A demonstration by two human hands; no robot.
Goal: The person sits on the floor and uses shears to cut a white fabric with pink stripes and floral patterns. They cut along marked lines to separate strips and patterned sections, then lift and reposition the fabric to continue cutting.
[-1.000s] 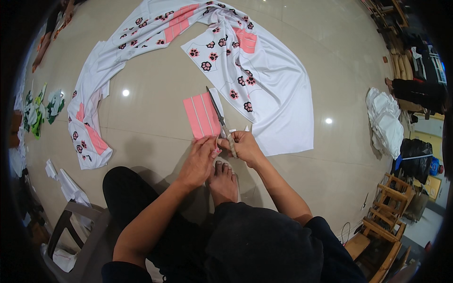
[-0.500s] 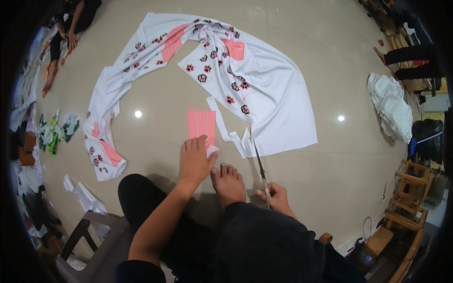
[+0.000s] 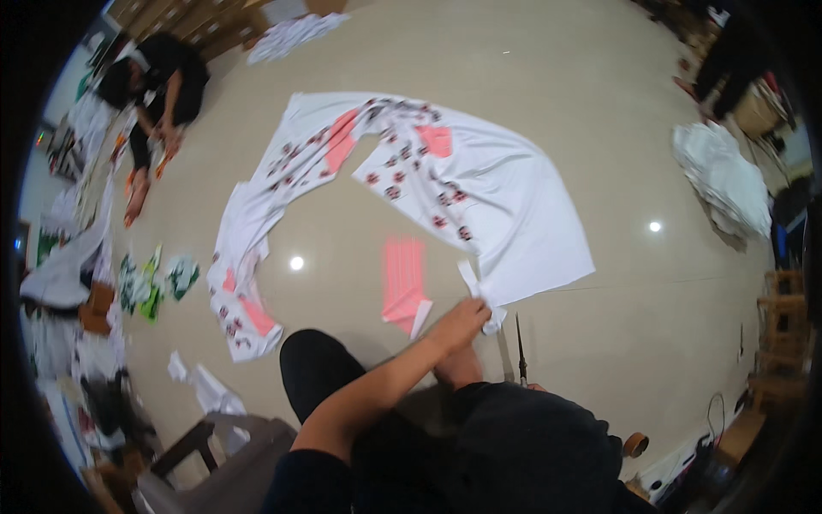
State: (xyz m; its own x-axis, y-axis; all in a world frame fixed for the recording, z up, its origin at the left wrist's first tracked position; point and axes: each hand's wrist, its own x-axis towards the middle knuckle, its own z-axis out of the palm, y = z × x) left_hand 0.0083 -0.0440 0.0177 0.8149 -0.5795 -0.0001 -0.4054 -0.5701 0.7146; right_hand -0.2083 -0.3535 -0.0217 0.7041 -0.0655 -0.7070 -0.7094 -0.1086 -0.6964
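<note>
A long white fabric piece (image 3: 531,206) printed with dark and pink paw prints lies in a curve on the floor. My left hand (image 3: 462,324) is closed on a narrow white fabric strip (image 3: 469,276) by the cloth's near corner, just above my bare foot. To its right, the scissors (image 3: 521,351) point away from me, their blades apart from the cloth. My right hand (image 3: 535,387) is around the handles, mostly hidden behind my dark clothing. A pink striped fabric piece (image 3: 403,278) with a folded near end lies left of my left hand.
A person (image 3: 163,94) crouches at the far left; another person's legs (image 3: 728,64) show at the far right. A white fabric pile (image 3: 721,178) sits at right. Green-and-white scraps (image 3: 152,281) lie at left, near a grey plastic chair (image 3: 214,458). Wooden frames (image 3: 781,330) stand at right.
My left hand has left the pink piece and moved right to grip the white strip. The scissors have come away from the cloth toward me. The view has shifted, and more of the far floor shows.
</note>
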